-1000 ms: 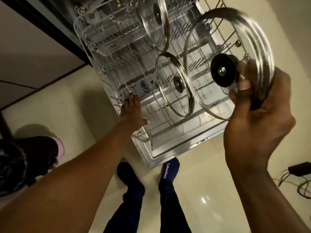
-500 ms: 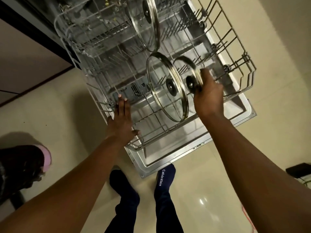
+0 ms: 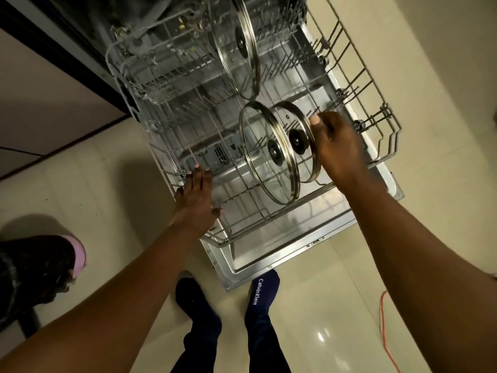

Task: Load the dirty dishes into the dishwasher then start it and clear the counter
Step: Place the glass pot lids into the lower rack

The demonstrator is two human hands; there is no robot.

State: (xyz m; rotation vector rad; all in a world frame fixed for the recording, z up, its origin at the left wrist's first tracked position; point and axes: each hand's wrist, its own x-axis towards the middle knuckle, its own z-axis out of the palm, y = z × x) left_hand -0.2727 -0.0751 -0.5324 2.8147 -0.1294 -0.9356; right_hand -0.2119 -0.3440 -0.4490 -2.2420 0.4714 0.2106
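I have the smallest glass lid point(image 3: 293, 125) standing on edge in the lower rack point(image 3: 382, 125), its black knob point(image 3: 298, 141) facing me, and my right hand point(image 3: 337, 146) is on its right rim with the fingers curled round the metal band, thumb tip up near the top of the rim. Just to its left, almost touching and partly overlapping it in my view, a larger glass lid point(image 3: 258, 146) stands upright in the same row of tines, steel rim all round and a dark knob at its centre. Further back in the rack a third glass lid point(image 3: 236, 44) stands on edge too, well apart from the pair. My left hand point(image 3: 195, 200) rests flat on the near left rail of the rack, fingers straight and spread, gripping nothing. The rack is pulled out over the open dishwasher door point(image 3: 282, 254), whose steel inner face shows through the wires. Below the door I see my two feet in dark blue socks point(image 3: 262, 294) on the pale glossy floor tile point(image 3: 80, 189). An orange cable point(image 3: 387, 337) trails across the floor at the right, and a dark object with a pink edge point(image 3: 79, 254) sits at the left; I cannot tell what it is.
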